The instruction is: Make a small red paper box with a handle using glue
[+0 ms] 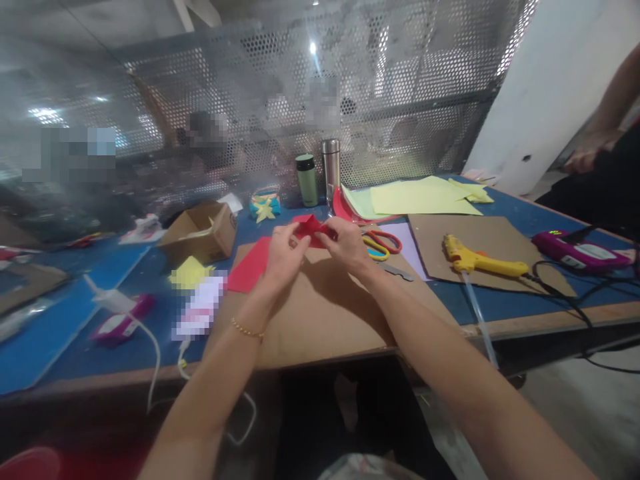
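Between my two hands is a folded piece of red paper (309,225), raised a little above a brown cardboard sheet (320,320). My left hand (287,253) pinches its left side, fingers closed. On its right side my right hand (347,245) grips the paper between thumb and fingers. A flat red sheet (249,267) lies on the cardboard left of my left hand. Just right of my right hand rest scissors with yellow handles (376,247) and another pair with red-orange handles (393,241). A grey metal blade (397,271) shows below them.
A yellow glue gun (487,265) lies on cardboard (425,250) at right, its cord near a purple power strip (583,252). Behind stand a green tumbler (307,181) and a steel flask (331,167). A cardboard box (200,233) is at left. Another person's hand (593,150) shows at far right.
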The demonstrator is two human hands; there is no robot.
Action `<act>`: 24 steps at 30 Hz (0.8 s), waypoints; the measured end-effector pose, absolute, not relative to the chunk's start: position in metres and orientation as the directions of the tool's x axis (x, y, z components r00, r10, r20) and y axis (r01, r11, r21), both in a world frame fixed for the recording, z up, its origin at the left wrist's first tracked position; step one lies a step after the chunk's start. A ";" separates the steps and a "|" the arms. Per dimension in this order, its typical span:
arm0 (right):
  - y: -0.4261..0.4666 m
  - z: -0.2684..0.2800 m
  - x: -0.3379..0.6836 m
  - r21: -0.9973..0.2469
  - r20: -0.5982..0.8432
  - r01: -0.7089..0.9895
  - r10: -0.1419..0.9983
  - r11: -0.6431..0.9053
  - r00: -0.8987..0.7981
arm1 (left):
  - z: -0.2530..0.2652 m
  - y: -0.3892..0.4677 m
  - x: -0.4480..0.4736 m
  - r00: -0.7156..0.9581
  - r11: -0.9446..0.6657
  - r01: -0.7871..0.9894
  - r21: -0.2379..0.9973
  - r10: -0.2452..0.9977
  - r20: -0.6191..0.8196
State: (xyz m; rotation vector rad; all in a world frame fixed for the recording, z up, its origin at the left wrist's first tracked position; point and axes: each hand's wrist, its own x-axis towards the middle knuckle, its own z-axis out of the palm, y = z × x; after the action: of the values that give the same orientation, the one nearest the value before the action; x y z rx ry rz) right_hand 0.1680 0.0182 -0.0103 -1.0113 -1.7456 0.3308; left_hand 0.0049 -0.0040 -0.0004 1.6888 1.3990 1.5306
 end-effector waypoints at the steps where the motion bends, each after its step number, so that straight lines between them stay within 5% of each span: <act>1: 0.018 -0.011 0.168 -0.636 0.649 0.467 0.753 0.614 -0.107 | -0.001 -0.003 0.004 -0.151 -0.364 0.364 0.857 0.885 0.440; 11: 0.022 -0.011 0.169 -0.635 0.653 0.433 0.744 0.640 -0.141 | 0.010 -0.008 0.004 -0.154 -0.207 0.061 0.977 0.965 0.214; 18: 0.019 -0.013 0.168 -0.649 0.670 0.382 0.732 0.658 -0.123 | 0.009 -0.009 0.001 -0.005 -0.045 -0.046 0.998 0.999 0.044; 24: 0.018 -0.011 0.168 -0.696 0.630 0.340 0.765 0.632 -0.134 | 0.010 -0.007 0.003 -0.049 -0.040 -0.137 0.990 0.998 0.034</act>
State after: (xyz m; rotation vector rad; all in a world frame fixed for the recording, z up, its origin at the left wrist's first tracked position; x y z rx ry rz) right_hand 0.1677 0.0179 -0.0107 -0.9057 -1.7289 0.4711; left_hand 0.0026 -0.0075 0.0099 1.1102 1.1220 1.3334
